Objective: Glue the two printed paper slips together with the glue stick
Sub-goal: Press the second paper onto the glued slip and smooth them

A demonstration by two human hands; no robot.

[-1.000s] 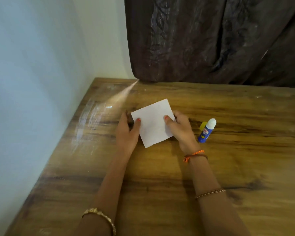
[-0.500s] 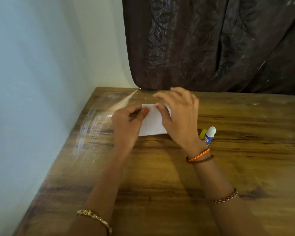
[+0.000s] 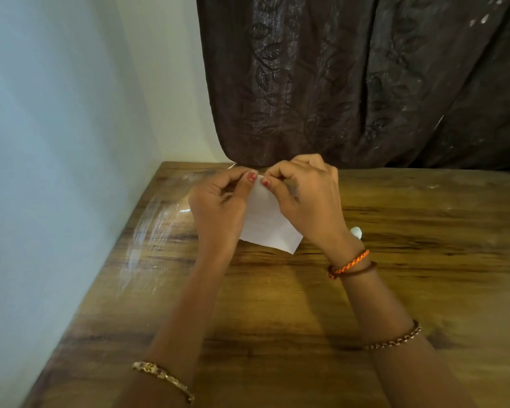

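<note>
Both hands meet at the top edge of a white sheet of paper (image 3: 267, 222), lifted off the wooden surface (image 3: 277, 304) with its lower corner hanging near the wood. The left hand (image 3: 218, 201) pinches that top edge between thumb and curled fingers (image 3: 236, 173); the right hand (image 3: 306, 195) pinches it just beside, thumbs almost touching. Whether 1 slip or 2 are held cannot be told. Right of the paper, only the white tip of the glue stick (image 3: 356, 232) shows behind the right wrist. A dark curtain (image 3: 365, 83) hangs behind the paper, and a pale wall (image 3: 56, 142) stands to its left.
</note>
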